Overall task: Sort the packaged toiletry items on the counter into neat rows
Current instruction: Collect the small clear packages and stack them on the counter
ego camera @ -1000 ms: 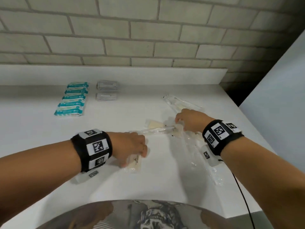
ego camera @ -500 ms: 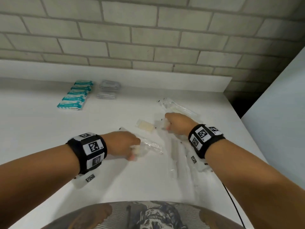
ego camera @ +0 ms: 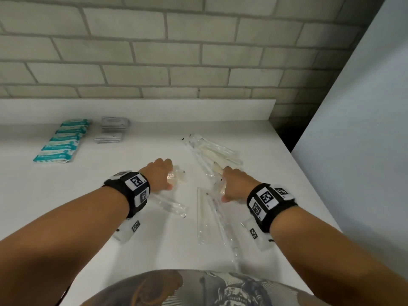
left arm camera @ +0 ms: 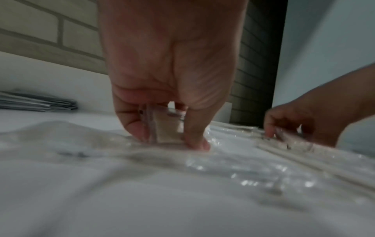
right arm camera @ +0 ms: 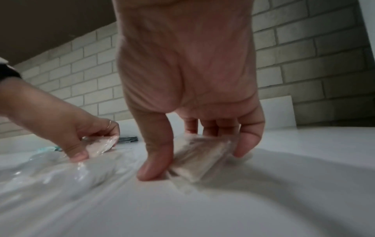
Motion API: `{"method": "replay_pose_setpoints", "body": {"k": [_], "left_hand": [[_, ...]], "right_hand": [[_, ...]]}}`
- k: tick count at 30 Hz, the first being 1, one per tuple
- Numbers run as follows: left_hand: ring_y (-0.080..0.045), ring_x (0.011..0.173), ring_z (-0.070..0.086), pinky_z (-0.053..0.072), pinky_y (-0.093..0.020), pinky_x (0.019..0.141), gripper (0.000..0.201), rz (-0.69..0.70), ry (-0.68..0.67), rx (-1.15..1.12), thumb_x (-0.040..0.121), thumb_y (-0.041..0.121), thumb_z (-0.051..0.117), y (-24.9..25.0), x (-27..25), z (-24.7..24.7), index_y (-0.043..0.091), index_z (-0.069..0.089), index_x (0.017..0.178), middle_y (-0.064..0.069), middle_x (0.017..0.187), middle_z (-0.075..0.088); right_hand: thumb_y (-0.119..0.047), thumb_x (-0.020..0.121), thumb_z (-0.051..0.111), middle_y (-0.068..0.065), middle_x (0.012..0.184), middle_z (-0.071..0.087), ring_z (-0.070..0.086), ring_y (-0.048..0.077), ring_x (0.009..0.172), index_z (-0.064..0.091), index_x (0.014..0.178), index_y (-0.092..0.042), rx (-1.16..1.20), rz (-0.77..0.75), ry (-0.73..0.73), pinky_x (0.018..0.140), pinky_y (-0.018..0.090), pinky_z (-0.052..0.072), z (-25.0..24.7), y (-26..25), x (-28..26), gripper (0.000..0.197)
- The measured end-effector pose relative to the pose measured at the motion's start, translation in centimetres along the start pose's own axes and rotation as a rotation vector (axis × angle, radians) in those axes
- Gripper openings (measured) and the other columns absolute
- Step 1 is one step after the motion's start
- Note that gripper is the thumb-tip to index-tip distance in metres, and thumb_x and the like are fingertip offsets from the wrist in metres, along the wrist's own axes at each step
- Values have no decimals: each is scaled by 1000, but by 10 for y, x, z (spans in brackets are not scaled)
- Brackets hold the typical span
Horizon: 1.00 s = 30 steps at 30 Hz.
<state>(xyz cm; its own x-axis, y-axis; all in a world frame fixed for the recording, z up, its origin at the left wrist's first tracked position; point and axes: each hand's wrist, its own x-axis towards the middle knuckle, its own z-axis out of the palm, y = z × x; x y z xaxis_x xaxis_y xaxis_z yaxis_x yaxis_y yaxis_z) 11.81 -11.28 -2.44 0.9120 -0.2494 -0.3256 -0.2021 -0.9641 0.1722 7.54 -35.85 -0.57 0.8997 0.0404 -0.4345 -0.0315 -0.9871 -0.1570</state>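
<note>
On the white counter (ego camera: 136, 239), my left hand (ego camera: 170, 175) pinches a small clear-wrapped cream item (ego camera: 177, 178) between thumb and fingers, low over the surface. The left wrist view shows that left hand (left arm camera: 166, 139) around the same cream item (left arm camera: 168, 128). To its right, my right hand (ego camera: 223, 186) grips another clear-wrapped packet (ego camera: 218, 189); in the right wrist view the right hand (right arm camera: 195, 162) holds this packet (right arm camera: 198, 157) tilted against the counter. Long clear packets (ego camera: 205, 215) lie between my arms, and more are piled (ego camera: 218, 151) beyond the right hand.
A row of teal packets (ego camera: 63, 140) lies at the back left, with two stacks of grey sachets (ego camera: 111, 129) beside it. A brick wall (ego camera: 198, 51) rises behind the raised back ledge. The counter's right edge (ego camera: 309, 184) drops beside a pale panel (ego camera: 364, 129).
My left hand has carried its small packet away from me, toward the middle of the counter. The right hand has shifted among the clear packets and now grips one.
</note>
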Motion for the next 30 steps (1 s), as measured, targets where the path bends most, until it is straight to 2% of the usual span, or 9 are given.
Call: {"method": "replay_pose_setpoints", "body": {"k": [3,8,11,14,19,22,25,28,30], "left_hand": [[-27,116,52,46,-36,95,64,-72,-49,-4,79,41,70,1,2,0,19,40,131,-8,129,46],[-27,120,45,42,-38,98,67,-111,-3,160,79,53,63,4,0,3,21,43,133,-6,129,47],[-27,119,43,38,-38,98,61,-80,49,250,82,54,57,7,-5,6,22,45,133,-6,128,45],[-26,117,43,38,-38,97,59,-73,69,253,83,52,58,10,-7,5,20,47,131,-6,126,45],[-27,122,42,43,-38,97,60,-108,52,131,85,45,61,13,-11,7,18,44,135,-7,129,40],[-27,121,40,44,-38,95,57,-137,77,81,86,42,60,13,-15,12,15,44,133,-7,128,40],[-27,119,41,45,-38,94,54,-142,133,85,90,44,55,11,-22,20,11,43,131,-9,127,41],[-28,122,40,42,-39,98,60,-152,157,93,91,49,50,12,-29,26,11,39,135,-9,132,39],[-29,123,39,41,-39,100,60,-148,126,86,91,49,49,13,-33,25,11,37,136,-9,134,38]], "right_hand": [[-28,74,80,10,134,52,57,30,115,33,144,-9,4,19,-84,91,38,51,-5,-1,7,86],[-22,84,60,7,120,45,45,28,111,55,119,-13,-145,-183,201,93,36,39,-6,0,5,37],[-17,83,63,5,136,40,43,30,121,52,126,-11,-195,-231,74,99,42,42,-6,-1,2,45],[-12,85,64,-2,161,13,31,26,139,43,138,-11,-332,-393,-79,106,43,39,-1,-3,-5,58],[-15,84,68,-4,163,-6,30,25,141,42,141,-14,-319,-399,-96,106,39,39,-3,-1,-7,63],[-28,84,69,4,161,8,36,27,137,36,145,-14,-183,-334,-82,108,39,39,-5,1,-4,71],[-42,86,62,10,143,34,53,27,113,48,133,-12,-25,-230,23,91,34,48,-10,-8,6,58],[-47,84,63,11,136,39,46,30,120,47,132,-13,-74,-103,52,95,40,45,-9,-26,17,60],[-39,81,69,11,131,46,47,31,120,43,133,-13,-68,-56,45,95,42,46,-4,-37,25,64]]}}
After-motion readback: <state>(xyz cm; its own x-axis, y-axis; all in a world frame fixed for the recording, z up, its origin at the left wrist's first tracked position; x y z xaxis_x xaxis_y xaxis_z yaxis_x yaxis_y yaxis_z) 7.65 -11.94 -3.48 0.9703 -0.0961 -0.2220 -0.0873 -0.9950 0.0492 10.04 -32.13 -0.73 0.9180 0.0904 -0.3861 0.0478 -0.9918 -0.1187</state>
